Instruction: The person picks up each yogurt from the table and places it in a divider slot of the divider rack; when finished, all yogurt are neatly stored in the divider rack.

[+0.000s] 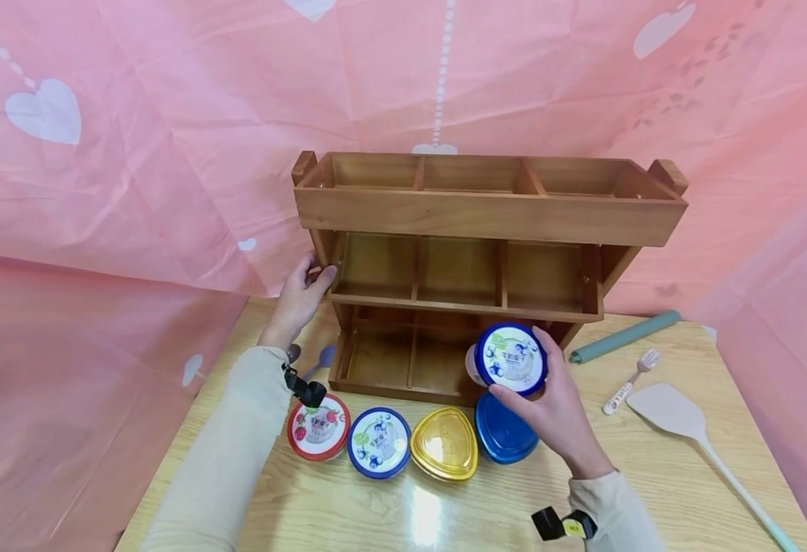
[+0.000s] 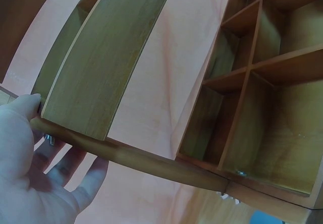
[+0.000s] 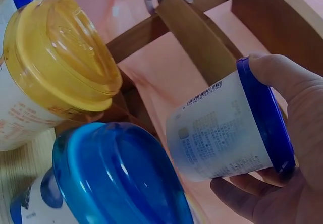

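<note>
My right hand (image 1: 557,406) grips a white cup with a blue printed lid (image 1: 510,358), tilted, in front of the lowest tier of a three-tier wooden rack (image 1: 486,215). In the right wrist view the thumb and fingers of this hand (image 3: 303,183) curl round the cup (image 3: 227,128) at its lid rim. My left hand (image 1: 304,291) grips the rack's left side post at the middle tier. In the left wrist view its thumb (image 2: 25,105) lies on top of the wooden bar (image 2: 151,161) and its fingers sit beneath. All rack compartments in view hold nothing.
In front of the rack stand a red-lidded cup (image 1: 318,427), a blue printed-lid cup (image 1: 379,442), a yellow-lidded cup (image 1: 444,443) and a plain blue-lidded cup (image 1: 503,437). To the right lie a green roll (image 1: 624,336), a fork (image 1: 630,381) and a spatula (image 1: 693,429). Pink sheeting surrounds the table.
</note>
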Tool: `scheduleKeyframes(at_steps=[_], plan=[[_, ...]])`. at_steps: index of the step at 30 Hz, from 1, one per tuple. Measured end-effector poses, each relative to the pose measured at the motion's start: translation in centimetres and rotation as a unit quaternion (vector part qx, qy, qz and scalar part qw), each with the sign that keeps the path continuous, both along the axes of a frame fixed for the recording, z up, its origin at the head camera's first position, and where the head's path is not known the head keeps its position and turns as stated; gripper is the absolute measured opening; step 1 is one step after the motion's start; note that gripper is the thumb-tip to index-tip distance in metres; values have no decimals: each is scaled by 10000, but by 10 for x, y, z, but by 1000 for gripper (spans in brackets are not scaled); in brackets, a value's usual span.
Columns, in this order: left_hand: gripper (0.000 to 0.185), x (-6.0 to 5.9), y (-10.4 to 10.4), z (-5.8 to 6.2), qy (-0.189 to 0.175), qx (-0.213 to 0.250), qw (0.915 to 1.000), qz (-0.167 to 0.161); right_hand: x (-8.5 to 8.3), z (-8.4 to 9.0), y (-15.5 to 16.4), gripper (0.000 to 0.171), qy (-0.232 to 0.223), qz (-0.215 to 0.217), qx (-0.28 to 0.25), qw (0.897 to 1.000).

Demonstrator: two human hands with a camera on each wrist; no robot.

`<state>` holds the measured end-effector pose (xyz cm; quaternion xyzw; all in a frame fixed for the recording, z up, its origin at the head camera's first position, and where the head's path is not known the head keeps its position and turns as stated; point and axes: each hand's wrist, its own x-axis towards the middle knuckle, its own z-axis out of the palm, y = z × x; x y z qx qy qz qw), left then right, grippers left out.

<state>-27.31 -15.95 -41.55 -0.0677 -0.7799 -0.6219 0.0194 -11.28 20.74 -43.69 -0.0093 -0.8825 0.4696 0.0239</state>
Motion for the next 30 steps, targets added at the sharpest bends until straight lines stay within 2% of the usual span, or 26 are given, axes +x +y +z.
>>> scheduleKeyframes(at_steps=[7, 15, 18, 22, 27, 30], plan=[[52, 1, 0, 0, -20, 51, 10000, -2, -24, -8, -11, 106, -89, 319, 527, 9981], [53, 1, 1, 1, -59, 36, 10000, -21, -50, -12, -17, 106, -289, 791, 1039, 9910], [54, 0, 0, 1, -108, 31, 9999, -28, -60, -15, -21, 107, -534, 918, 1151, 9877], [54, 0, -2, 1, -146, -42, 9999, 1, -73, -20, -25, 111, -826, 1095, 1142, 9839], [54, 0, -1, 2, -152, -84, 9998, 43, -88, -31, -27, 110, -952, 1289, 896, 9830], [54, 0, 0, 2, -158, -88, 9998, 53, -94, -37, -28, 108, -980, 1450, 940, 9801]])
